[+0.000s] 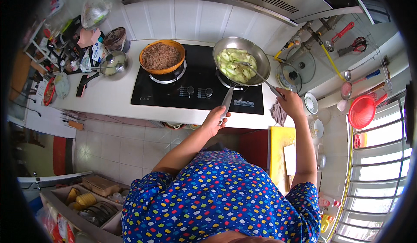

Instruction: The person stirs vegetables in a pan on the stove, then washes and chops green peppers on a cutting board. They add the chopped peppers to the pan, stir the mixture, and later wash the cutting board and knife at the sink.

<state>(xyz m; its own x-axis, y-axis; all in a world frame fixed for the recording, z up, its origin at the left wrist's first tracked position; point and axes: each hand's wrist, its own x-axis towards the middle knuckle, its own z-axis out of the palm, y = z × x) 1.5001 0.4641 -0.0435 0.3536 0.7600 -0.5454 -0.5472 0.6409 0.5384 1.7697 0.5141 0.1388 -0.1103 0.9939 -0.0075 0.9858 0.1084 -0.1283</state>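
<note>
My left hand (pixel 215 121) grips the metal handle of a steel wok (pixel 264 68) on the right burner. In the wok lie pale green vegetable slices (pixel 233 62) in some liquid. My right hand (pixel 290 103) holds a metal spatula (pixel 264 80), its blade down among the slices. On the left burner of the black glass gas hob (pixel 153 93) sits an orange-brown bowl (pixel 143 65) filled with a reddish-brown, crumbly food (pixel 161 56). A crumpled grey-brown cloth (pixel 278 113) lies on the counter below my right hand.
Glass lids (pixel 289 77) lean by the right wall. A lidded saucepan (pixel 114 68) and a phone (pixel 81 86) stand left of the hob. At the lower right, a cleaver (pixel 289 160) lies on a yellow cutting board (pixel 277 145). An open drawer (pixel 107 222) juts out behind me on the left.
</note>
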